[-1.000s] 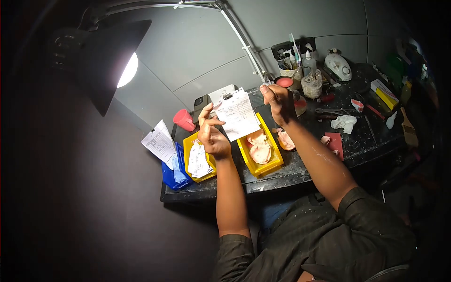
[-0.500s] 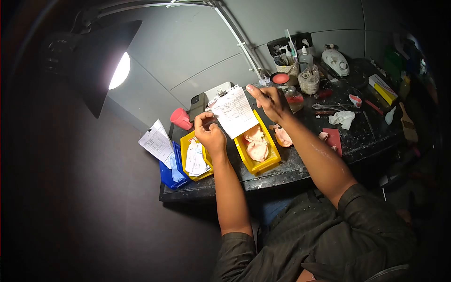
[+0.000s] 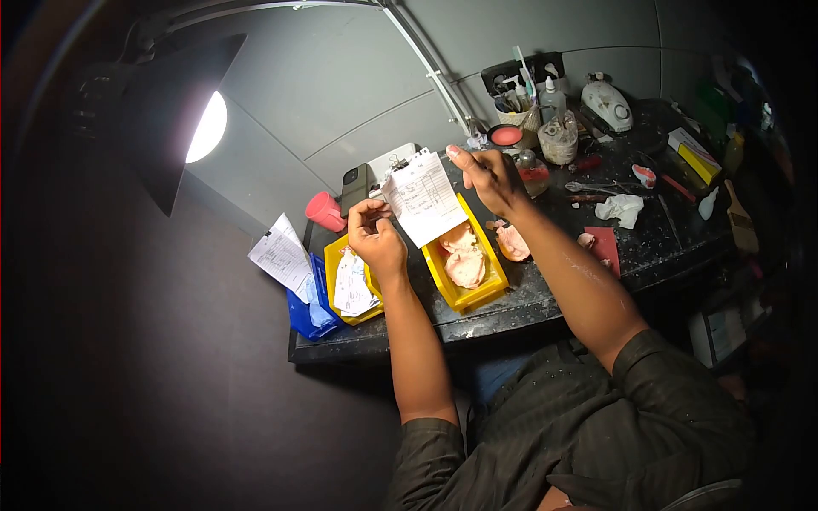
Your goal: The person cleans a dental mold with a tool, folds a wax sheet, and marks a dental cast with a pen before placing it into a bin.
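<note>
Between my hands is a white paper form (image 3: 424,200) with handwriting, a binder clip at its top. It covers the back end of a yellow bin (image 3: 479,301) that holds pinkish plaster casts (image 3: 465,266), apparently dental models. My left hand (image 3: 380,243) is at the form's left edge with its fingers curled in; whether they pinch the paper I cannot make out. My right hand (image 3: 492,179) is beside the form's upper right corner. One digit stretches toward the paper, apart from the others, and nothing shows in that hand.
At the left are another yellow bin (image 3: 341,315) with papers, a blue bin (image 3: 309,324), a pink cup (image 3: 325,211) and a phone (image 3: 354,189). A lit lamp (image 3: 207,128) hangs over that side. Bottles, a plaster-stained jar (image 3: 559,139) and a crumpled tissue (image 3: 620,209) lie at the right.
The whole view has shifted slightly. My hands and the form keep nearly the same positions relative to each other.
</note>
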